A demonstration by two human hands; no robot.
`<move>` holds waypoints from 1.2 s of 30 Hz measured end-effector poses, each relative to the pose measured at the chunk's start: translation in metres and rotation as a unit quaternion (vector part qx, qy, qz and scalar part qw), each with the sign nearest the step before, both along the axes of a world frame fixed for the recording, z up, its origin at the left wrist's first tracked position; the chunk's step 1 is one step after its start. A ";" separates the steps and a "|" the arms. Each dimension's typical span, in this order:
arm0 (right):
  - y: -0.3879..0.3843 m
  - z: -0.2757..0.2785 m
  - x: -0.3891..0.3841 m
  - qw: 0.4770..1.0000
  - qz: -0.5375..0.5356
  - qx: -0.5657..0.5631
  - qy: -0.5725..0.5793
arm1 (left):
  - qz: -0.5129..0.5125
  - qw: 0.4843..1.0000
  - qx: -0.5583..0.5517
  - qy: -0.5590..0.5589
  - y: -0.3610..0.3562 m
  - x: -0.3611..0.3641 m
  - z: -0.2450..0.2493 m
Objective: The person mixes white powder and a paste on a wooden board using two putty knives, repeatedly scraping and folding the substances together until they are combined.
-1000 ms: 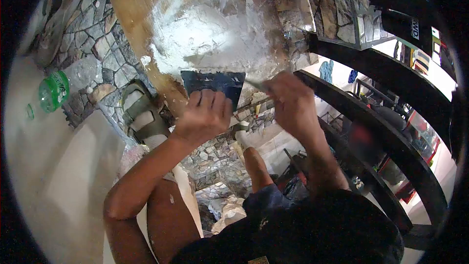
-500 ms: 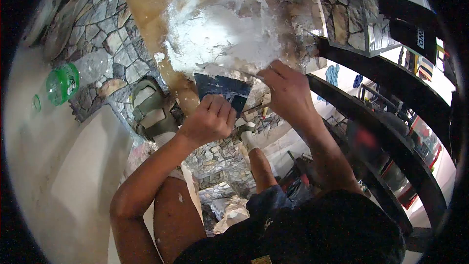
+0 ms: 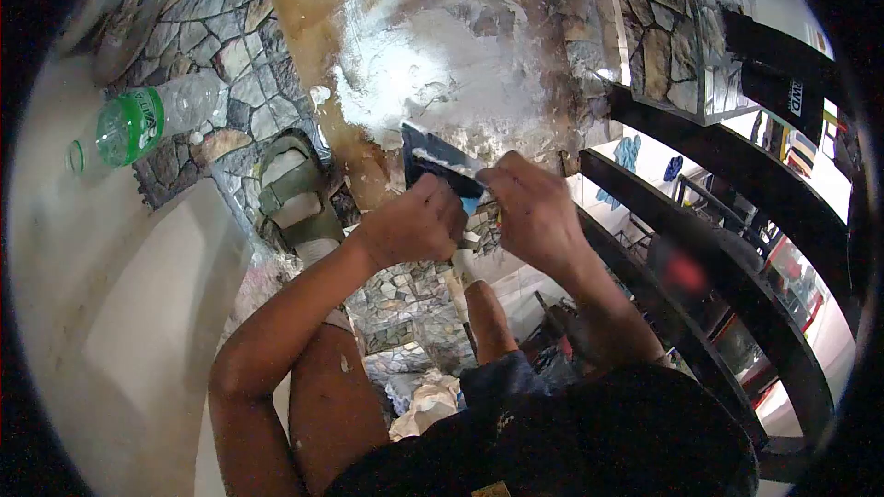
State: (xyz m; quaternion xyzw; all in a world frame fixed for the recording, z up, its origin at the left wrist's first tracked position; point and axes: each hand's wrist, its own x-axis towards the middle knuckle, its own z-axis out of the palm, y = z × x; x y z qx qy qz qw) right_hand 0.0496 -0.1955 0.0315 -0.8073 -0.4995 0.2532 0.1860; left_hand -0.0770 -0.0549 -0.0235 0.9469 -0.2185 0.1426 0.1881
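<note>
My left hand (image 3: 414, 223) is closed around a dark blue putty scraper (image 3: 416, 144), its broad blade angled up and away from me. My right hand (image 3: 536, 212) pinches a thin scraper, seen almost edge-on, against the blue blade. A strip of white putty (image 3: 447, 166) lies along where the two meet; most of the thin scraper is hidden by my fingers. Just beyond the blades, white putty (image 3: 396, 74) is spread and heaped over a brown board (image 3: 308, 9).
A clear plastic bottle with a green label (image 3: 133, 126) lies at the left. Below the board are a sandalled foot (image 3: 295, 189) and a stone-patterned floor (image 3: 396, 299). Curved black bars (image 3: 681, 212) run along the right, near my right forearm.
Both hands have come off the putty towards me, and the blue blade has tilted. My right hand has brought the thin scraper from the putty onto the blue blade.
</note>
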 end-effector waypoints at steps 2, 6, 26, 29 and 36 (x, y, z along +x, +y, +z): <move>0.011 -0.009 0.001 1.000 -0.007 -0.022 0.007 | -0.022 1.000 0.011 -0.001 -0.001 -0.001 0.001; 0.010 -0.030 0.014 0.999 -0.022 -0.027 -0.015 | -0.038 0.999 -0.011 0.001 -0.009 -0.005 -0.007; 0.029 -0.034 0.016 0.999 0.017 -0.033 -0.018 | -0.009 0.999 -0.037 -0.008 -0.007 -0.005 -0.007; 0.019 -0.039 0.035 0.996 -0.025 0.035 -0.084 | 0.048 0.995 -0.001 0.089 0.005 -0.004 0.020; -0.027 -0.038 0.050 0.976 0.037 0.161 -0.139 | 0.350 0.877 -0.196 0.266 0.070 0.015 0.070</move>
